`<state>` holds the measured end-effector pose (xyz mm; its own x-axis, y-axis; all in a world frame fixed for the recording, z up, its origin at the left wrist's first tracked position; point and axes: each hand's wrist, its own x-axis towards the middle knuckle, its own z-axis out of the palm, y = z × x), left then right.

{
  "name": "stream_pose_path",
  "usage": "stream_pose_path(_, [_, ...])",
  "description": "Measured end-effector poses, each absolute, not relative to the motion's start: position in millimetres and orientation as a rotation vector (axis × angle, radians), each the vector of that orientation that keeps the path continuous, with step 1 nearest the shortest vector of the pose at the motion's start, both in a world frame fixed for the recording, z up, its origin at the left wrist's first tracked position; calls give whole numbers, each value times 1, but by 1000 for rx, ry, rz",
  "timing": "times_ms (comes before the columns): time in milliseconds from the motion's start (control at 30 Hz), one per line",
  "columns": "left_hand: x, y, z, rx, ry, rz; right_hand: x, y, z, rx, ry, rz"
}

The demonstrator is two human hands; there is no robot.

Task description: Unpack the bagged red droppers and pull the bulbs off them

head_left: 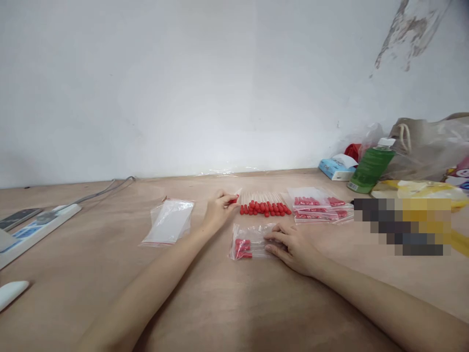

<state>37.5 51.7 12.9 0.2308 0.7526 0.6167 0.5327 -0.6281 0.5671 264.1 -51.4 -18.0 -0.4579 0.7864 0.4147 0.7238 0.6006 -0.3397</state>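
Observation:
My left hand [221, 210] is closed, pinching a red-tipped stick [233, 200] at the left end of a row of the same kind. That row of pale thin sticks with red rounded tips [266, 208] lies side by side, tips toward me. Nearer to me, a clear plastic zip bag [258, 247] lies flat with a few red-tipped pieces in its left part. Thumb and fingers of my right hand [289, 247] hold the bag's right end against the table. Left of my left hand lies a stack of clear zip bags [170, 221].
Filled zip bags [315, 208] with red tips lie right of the row. Behind them stand a blue tissue pack [335, 168] and a green bottle [372, 168]. At left are a white power strip [40, 230], a phone [18, 218] and a white object [12, 293]. A wall [164, 98] bounds the table.

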Motion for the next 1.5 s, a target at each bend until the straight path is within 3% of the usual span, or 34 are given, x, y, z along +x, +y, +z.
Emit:
stream_pose_path(600, [51,72,-2,2320,1048,1082,265,-50,-19,-1178,-2292,181])
stream_pose_path(1500, [37,68,-16,2064,1276,1138,265,-50,-18,-1170,-2281,167])
